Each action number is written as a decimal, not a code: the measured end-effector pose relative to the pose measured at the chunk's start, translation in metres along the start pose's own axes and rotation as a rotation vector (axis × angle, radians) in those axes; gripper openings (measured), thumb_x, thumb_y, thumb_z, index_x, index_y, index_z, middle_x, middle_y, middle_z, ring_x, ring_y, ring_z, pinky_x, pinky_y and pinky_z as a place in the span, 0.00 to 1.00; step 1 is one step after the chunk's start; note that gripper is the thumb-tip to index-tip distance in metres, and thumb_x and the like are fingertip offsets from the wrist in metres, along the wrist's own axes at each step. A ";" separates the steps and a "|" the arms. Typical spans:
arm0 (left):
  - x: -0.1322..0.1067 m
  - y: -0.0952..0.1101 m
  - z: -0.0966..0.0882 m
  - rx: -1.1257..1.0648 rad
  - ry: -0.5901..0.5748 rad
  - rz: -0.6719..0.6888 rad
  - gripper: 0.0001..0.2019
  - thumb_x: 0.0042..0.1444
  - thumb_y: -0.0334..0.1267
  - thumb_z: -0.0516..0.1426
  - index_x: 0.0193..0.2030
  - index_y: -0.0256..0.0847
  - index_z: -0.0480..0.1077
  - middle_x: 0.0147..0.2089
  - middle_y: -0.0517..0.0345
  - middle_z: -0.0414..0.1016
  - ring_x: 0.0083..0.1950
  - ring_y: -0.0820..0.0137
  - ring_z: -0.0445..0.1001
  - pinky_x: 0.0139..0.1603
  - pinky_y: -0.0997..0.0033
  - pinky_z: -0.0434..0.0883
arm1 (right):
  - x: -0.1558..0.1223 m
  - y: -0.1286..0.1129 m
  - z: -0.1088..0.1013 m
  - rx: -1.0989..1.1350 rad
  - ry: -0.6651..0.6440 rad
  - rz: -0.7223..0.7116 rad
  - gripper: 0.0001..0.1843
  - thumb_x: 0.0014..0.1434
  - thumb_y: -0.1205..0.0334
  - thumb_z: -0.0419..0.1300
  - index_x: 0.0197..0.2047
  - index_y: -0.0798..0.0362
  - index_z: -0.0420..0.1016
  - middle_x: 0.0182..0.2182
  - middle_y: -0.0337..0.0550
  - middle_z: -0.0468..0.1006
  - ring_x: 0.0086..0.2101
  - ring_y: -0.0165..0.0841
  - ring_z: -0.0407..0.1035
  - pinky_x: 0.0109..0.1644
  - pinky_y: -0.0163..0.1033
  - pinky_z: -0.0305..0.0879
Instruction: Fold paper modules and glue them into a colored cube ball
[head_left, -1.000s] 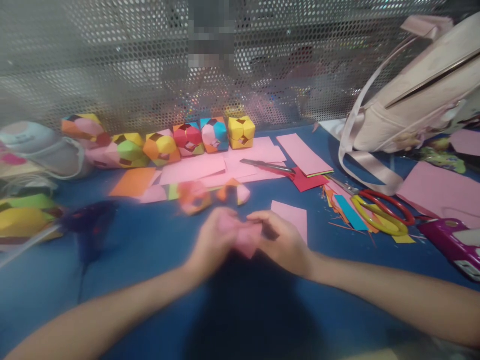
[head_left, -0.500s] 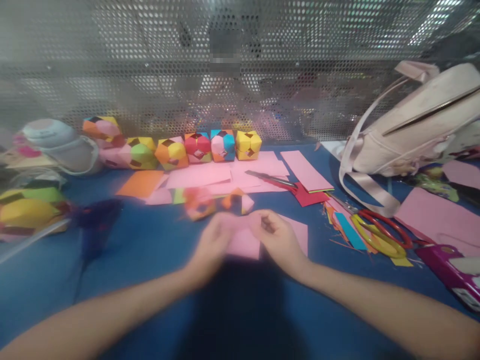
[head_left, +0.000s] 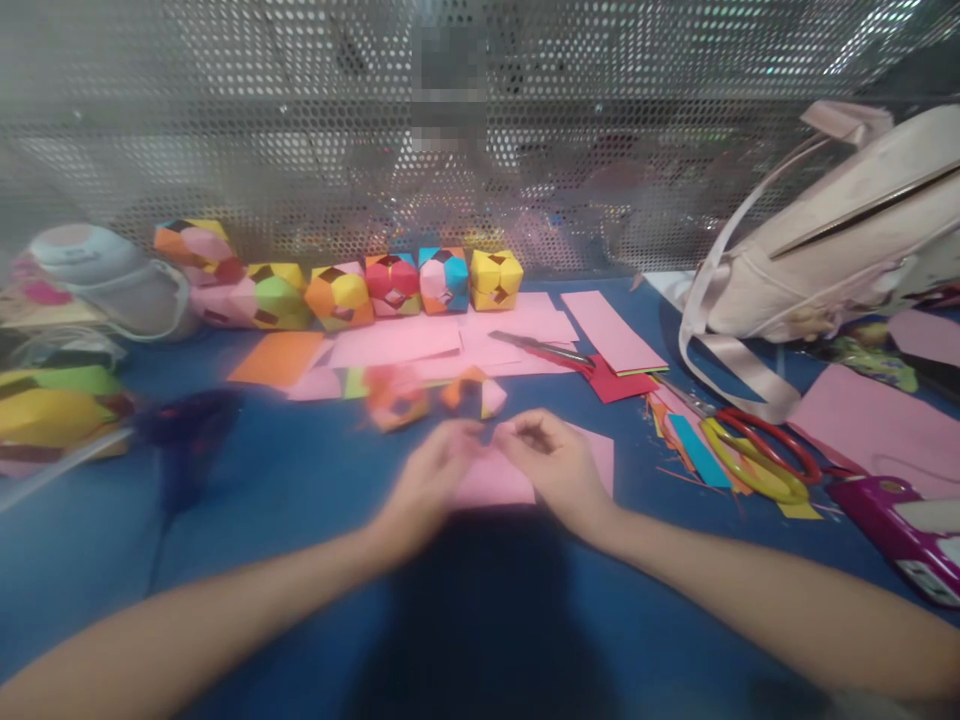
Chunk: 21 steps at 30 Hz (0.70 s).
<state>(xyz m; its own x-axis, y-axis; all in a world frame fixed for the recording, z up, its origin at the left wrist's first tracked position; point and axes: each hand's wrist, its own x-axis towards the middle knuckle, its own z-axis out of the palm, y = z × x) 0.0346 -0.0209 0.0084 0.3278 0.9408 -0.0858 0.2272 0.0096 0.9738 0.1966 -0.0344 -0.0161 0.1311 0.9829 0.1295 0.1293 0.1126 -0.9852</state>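
Note:
A sheet of pink paper (head_left: 491, 482) is held between my two hands, low over the blue table. My left hand (head_left: 427, 480) is closed on its left side, with the fingertips near the upper edge. On the other side my right hand (head_left: 559, 462) pinches the sheet, thumb and fingers pressed together. Another pink sheet (head_left: 601, 462) lies under and beside my right hand. Just beyond the hands sit a blurred orange-and-pink folded paper piece (head_left: 394, 400) and a smaller orange, pink and yellow one (head_left: 474, 393).
Several folded paper cubes (head_left: 391, 285) line the back, before a perforated metal panel (head_left: 315, 150). Pink sheets (head_left: 397, 342) lie ahead of them. To the right are scissors (head_left: 757, 460), paper scraps (head_left: 697, 450), a purple stapler-like tool (head_left: 896, 520) and a pale bag (head_left: 840, 230). A dark blue glue gun (head_left: 184, 430) stands left.
My fingertips have come closer together at the paper's top edge, and less of the sheet shows above them. The view has shifted slightly; the table objects look unmoved.

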 end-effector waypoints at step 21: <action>0.000 -0.001 0.001 -0.005 -0.006 0.036 0.10 0.50 0.35 0.55 0.41 0.39 0.66 0.36 0.60 0.69 0.37 0.70 0.68 0.39 0.72 0.66 | -0.006 -0.013 0.000 -0.019 -0.182 0.057 0.10 0.47 0.64 0.58 0.36 0.51 0.69 0.31 0.38 0.75 0.31 0.31 0.68 0.34 0.36 0.64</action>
<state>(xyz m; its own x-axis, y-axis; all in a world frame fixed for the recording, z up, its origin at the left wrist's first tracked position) 0.0352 -0.0215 0.0068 0.3412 0.9386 -0.0515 0.2104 -0.0229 0.9773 0.1941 -0.0413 -0.0036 -0.0407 0.9980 0.0492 0.1456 0.0546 -0.9878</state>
